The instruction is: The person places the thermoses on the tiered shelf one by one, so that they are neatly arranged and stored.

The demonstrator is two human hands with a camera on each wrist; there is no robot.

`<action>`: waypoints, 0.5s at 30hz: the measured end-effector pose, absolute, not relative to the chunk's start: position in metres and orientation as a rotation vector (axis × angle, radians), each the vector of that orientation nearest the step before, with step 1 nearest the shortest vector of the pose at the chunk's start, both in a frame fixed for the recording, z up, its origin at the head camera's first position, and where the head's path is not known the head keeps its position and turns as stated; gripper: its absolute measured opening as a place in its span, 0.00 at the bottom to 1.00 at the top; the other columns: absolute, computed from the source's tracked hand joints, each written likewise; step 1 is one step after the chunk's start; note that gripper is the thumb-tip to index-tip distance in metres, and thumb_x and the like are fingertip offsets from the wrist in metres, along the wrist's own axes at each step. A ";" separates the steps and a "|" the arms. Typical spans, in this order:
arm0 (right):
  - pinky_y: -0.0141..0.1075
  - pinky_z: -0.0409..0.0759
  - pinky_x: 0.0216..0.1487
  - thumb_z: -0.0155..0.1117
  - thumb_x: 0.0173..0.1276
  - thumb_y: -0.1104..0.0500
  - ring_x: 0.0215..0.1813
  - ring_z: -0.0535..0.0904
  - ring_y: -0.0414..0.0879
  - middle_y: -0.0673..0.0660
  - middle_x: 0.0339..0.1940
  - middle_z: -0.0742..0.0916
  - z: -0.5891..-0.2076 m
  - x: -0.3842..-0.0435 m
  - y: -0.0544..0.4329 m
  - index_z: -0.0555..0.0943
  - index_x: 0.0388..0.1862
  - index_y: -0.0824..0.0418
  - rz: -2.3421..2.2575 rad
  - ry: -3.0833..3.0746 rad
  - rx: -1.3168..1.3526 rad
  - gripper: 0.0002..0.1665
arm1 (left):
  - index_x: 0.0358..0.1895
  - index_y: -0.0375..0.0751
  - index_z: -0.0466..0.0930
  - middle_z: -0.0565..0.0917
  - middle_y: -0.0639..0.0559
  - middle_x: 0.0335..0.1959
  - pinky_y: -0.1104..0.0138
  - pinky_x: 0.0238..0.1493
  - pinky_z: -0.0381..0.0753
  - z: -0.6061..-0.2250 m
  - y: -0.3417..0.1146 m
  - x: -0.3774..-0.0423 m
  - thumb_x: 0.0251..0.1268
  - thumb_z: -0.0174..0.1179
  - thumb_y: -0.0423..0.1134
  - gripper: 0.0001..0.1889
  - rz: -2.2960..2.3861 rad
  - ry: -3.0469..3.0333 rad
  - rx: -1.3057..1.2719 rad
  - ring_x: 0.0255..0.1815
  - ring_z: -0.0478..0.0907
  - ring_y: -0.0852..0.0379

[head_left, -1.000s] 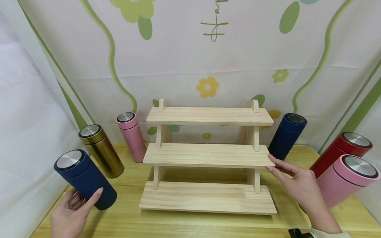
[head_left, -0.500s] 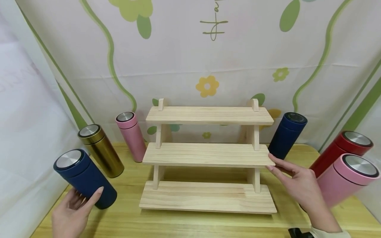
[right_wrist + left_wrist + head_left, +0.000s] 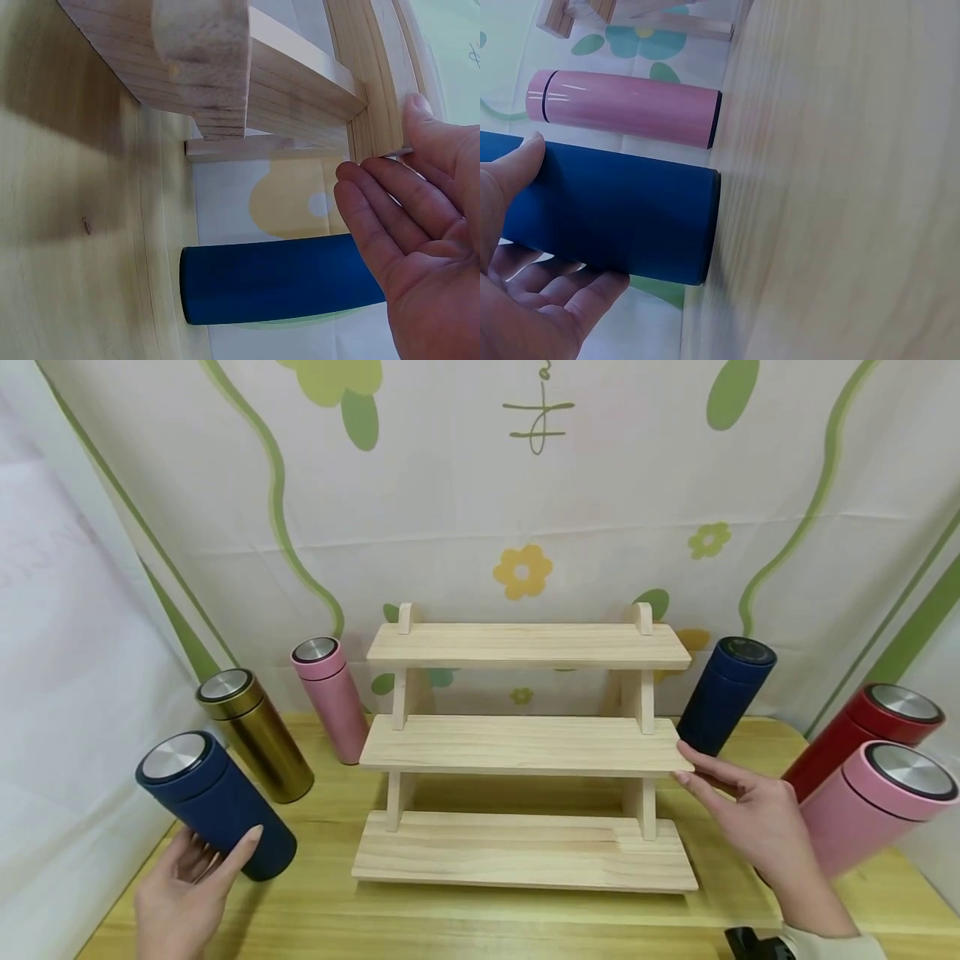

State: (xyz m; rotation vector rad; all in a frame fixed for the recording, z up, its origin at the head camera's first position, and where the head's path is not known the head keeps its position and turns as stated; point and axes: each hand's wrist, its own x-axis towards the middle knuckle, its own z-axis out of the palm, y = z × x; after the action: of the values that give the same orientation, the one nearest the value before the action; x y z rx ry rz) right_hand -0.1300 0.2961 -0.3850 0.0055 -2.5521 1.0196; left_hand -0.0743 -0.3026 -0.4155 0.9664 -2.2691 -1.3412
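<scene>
Tabletop [image 3: 465, 928] | capped flasks [image 3: 266, 745], insides hidden | hands [image 3: 182, 893] on navy flask [image 3: 221, 806], shelf [image 3: 517, 745]

A booth — floral cloth [image 3: 450, 502] walls the table [image 3: 450, 923].

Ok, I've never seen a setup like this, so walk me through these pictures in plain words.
There is no machine here, only a person's bare left hand and right hand. The widest picture comes from a camera on the head, looking forward and down. The other two come from cameras on the wrists, which is why things look turned sideways there.

On the table is a three-tier wooden stand. To its left are a gold flask and a pink flask; to its right, a dark blue one, a red one and another pink one.

The left hand grips one more blue flask, while the right hand pinches the right end of the middle shelf.
</scene>
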 end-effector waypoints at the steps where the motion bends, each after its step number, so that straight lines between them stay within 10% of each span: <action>1: 0.11 0.77 0.38 0.77 0.73 0.47 0.50 0.70 0.06 0.61 0.61 0.90 -0.385 -0.130 0.296 0.87 0.68 0.43 1.024 -2.552 0.005 0.25 | 0.84 0.44 0.65 0.77 0.32 0.74 0.93 0.29 0.72 -0.416 -0.302 -0.074 0.61 0.77 0.63 0.52 -1.342 -2.262 0.971 0.74 0.75 0.32; 15: 0.11 0.77 0.41 0.76 0.74 0.45 0.51 0.69 0.07 0.59 0.63 0.89 -0.385 -0.131 0.296 0.86 0.69 0.42 1.047 -2.570 -0.019 0.26 | 0.80 0.44 0.73 0.81 0.33 0.70 0.92 0.29 0.74 -0.408 -0.296 -0.074 0.58 0.80 0.62 0.49 -1.288 -2.233 0.965 0.63 0.86 0.57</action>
State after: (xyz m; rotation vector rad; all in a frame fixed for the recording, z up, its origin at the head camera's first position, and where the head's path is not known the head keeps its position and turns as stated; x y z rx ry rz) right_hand -0.1308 0.2961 -0.3845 -0.0186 -2.5704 1.0475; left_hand -0.0737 -0.2965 -0.4082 0.9645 -2.2330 -1.2878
